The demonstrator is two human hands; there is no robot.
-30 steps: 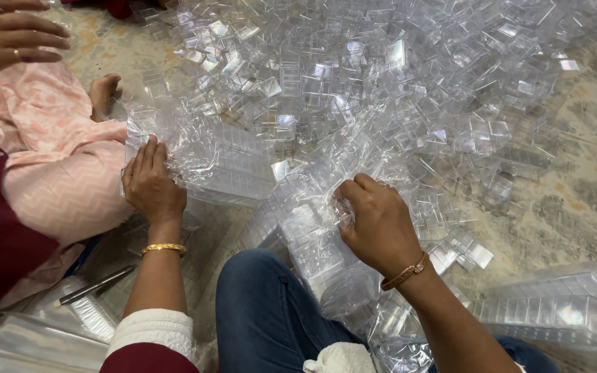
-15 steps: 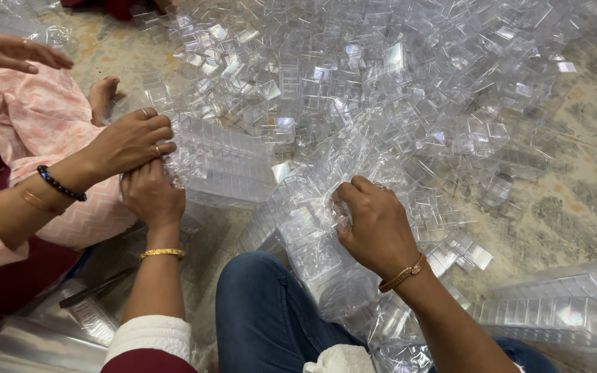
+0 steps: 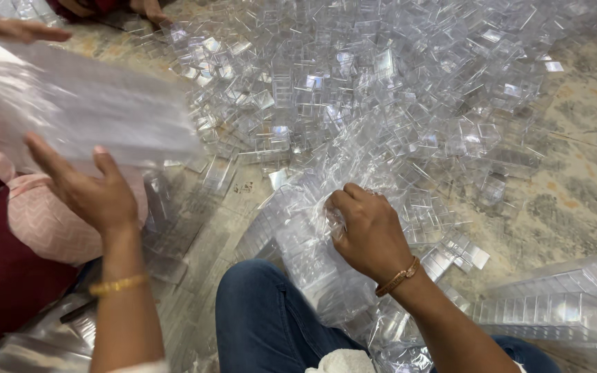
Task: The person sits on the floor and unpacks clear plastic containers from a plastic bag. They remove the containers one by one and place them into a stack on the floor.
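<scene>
Gripping clear plastic bag (image 3: 312,255), right hand (image 3: 371,231) curled, grip pinched; left hand (image 3: 95,193) spread, possibly touching blurred stack (image 3: 77,110).

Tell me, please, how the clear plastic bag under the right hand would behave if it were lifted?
The clear plastic bag looks thin and crinkled, so probably floppy. The right hand bunches it easily, suggesting a light film. The small clear boxes inside may slide and rattle.

Your right hand (image 3: 371,235) is hemmed in: the clear box heap (image 3: 395,90) crowds twelve to two o'clock. Bare floor (image 3: 575,166) opens at three; a blurred packed stack (image 3: 77,110) blocks ten.
</scene>
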